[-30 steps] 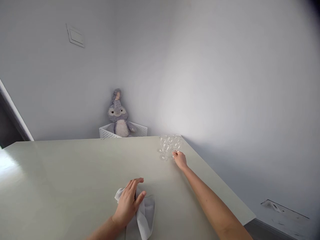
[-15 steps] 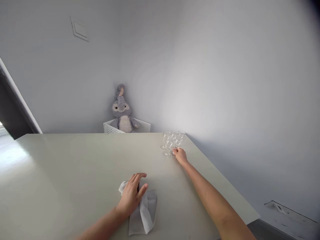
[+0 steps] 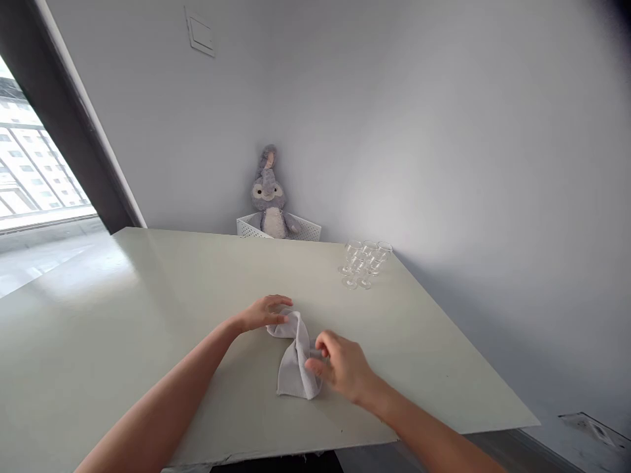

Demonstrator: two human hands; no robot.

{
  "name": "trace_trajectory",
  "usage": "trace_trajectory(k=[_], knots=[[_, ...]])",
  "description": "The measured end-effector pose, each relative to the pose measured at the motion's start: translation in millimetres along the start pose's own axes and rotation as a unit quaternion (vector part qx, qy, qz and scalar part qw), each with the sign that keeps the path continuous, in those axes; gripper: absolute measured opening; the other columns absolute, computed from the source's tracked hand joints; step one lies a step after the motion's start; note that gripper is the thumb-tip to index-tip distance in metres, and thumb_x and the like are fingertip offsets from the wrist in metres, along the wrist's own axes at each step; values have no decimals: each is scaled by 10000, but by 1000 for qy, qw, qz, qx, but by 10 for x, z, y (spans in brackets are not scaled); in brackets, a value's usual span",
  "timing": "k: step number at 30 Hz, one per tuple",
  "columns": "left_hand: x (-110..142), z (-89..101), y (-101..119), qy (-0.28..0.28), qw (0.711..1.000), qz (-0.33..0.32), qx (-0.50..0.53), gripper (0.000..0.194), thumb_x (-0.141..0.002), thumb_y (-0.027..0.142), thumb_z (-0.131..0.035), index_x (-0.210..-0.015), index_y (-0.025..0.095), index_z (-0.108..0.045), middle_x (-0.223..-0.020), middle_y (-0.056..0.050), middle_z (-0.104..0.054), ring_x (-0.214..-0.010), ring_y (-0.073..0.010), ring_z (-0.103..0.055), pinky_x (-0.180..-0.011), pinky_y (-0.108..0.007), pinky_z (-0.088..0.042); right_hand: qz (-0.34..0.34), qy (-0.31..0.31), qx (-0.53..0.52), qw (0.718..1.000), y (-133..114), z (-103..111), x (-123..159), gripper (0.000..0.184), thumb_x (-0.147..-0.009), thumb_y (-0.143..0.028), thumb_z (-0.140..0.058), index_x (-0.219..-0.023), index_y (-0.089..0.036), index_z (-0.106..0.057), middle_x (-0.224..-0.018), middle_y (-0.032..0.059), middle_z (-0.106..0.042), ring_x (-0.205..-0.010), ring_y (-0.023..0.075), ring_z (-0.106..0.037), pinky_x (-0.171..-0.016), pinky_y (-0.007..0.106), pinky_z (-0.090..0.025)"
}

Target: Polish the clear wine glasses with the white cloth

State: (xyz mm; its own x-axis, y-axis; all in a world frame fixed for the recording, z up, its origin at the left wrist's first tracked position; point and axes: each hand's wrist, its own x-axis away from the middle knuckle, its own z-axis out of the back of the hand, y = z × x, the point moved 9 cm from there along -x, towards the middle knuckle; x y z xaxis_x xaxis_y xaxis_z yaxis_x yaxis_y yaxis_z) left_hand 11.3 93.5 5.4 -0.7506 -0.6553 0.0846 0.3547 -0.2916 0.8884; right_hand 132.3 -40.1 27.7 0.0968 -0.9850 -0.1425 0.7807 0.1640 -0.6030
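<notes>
A rumpled light grey cloth (image 3: 294, 371), twisted and folded, lies near the front of the table. My left hand (image 3: 266, 313) is at its upper left end, fingers stretched out and the thumb over the fabric. My right hand (image 3: 344, 364) hovers at the cloth's right edge; thumb and curled index finger are apart, with nothing visible between them. Farther back on the right, several clear stemmed glasses (image 3: 363, 264) stand upright in a tight group, away from both hands.
The pale table (image 3: 187, 282) has a front edge close to me and a right edge along the wall. Behind it, a grey plush rabbit (image 3: 272, 203) sits in a white perforated basket (image 3: 309, 228). A window (image 3: 39, 157) is at the left.
My right hand has left the glasses and come back to the cloth. My left hand has shifted to the cloth's upper end. The cloth lies differently folded, and the view has tilted.
</notes>
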Motion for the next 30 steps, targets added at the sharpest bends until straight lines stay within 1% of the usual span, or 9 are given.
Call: trace_trajectory(k=[3, 6, 10, 14, 16, 19, 23, 27, 30], knots=[[28, -71, 130, 17, 998, -36, -55, 270, -637, 347, -611, -878, 225, -620, -1212, -43, -519, -1113, -249, -443, -901, -360, -376, 8, 13, 91, 996, -134, -229, 36, 184, -707, -358, -579, -735, -208, -476, -772, 7, -544, -676, 153, -493, -564, 245, -333], [35, -64, 255, 53, 997, -55, -31, 130, -694, 310, -545, -741, 189, -534, -1099, -46, -578, -958, -195, -508, -783, -318, -416, -25, 44, 89, 995, 11, -130, -26, 46, -706, -188, -489, -672, -201, -462, -735, 4, -524, -667, 144, -479, -572, 243, -333], [89, 107, 456, 66, 993, -76, 67, 184, -759, 328, -496, -720, 177, -399, -897, -34, -589, -700, -111, -492, -568, -218, -379, -86, 70, -79, 991, 256, 351, -69, 49, -747, -238, -462, -718, -205, -485, -669, -17, -500, -609, 126, -454, -554, 229, -342], [151, 302, 621, 91, 991, -75, 69, 230, -737, 363, -549, -764, 185, -406, -651, 48, -422, -547, -69, -363, -467, -179, -281, -107, 95, -262, 954, 338, 739, -68, 181, -767, -376, -509, -758, -198, -484, -663, -24, -482, -585, 112, -431, -552, 225, -348], [163, 318, 691, 87, 989, -87, 86, 217, -747, 367, -539, -800, 189, -426, -658, 50, -387, -558, -69, -358, -469, -176, -280, -120, 107, -328, 931, 375, 795, -78, 248, -748, -435, -542, -774, -195, -485, -673, -23, -479, -577, 107, -426, -547, 224, -350], [147, 254, 695, 58, 987, -85, 124, 223, -763, 390, -506, -838, 190, -444, -689, 40, -397, -576, -75, -384, -478, -180, -296, -159, 95, -412, 892, 459, 700, -105, 309, -713, -479, -586, -789, -202, -471, -641, -27, -462, -540, 103, -418, -500, 220, -336], [156, 229, 595, 45, 987, -64, 137, 242, -722, 379, -550, -804, 177, -445, -705, 28, -424, -609, -87, -417, -516, -192, -332, -178, 79, -481, 855, 547, 614, -115, 355, -640, -433, -681, -736, -213, -419, -523, -78, -349, -419, 59, -279, -409, 197, -224], [268, 201, 656, 1, 993, -70, 95, 241, -698, 312, -580, -898, 202, -500, -734, 27, -453, -630, -94, -422, -549, -197, -346, -124, -11, -483, 867, 435, 613, -102, 418, -599, -444, -703, -648, -212, -359, -526, -82, -308, -422, 53, -261, -399, 196, -212], [352, 80, 721, -66, 996, -60, 20, 340, -685, 359, -609, -998, 242, -547, -801, 8, -505, -671, -120, -457, -552, -205, -354, -118, -12, -423, 898, 432, 701, -70, 405, -597, -431, -707, -638, -207, -373, -555, -67, -338, -465, 69, -327, -421, 203, -254]])
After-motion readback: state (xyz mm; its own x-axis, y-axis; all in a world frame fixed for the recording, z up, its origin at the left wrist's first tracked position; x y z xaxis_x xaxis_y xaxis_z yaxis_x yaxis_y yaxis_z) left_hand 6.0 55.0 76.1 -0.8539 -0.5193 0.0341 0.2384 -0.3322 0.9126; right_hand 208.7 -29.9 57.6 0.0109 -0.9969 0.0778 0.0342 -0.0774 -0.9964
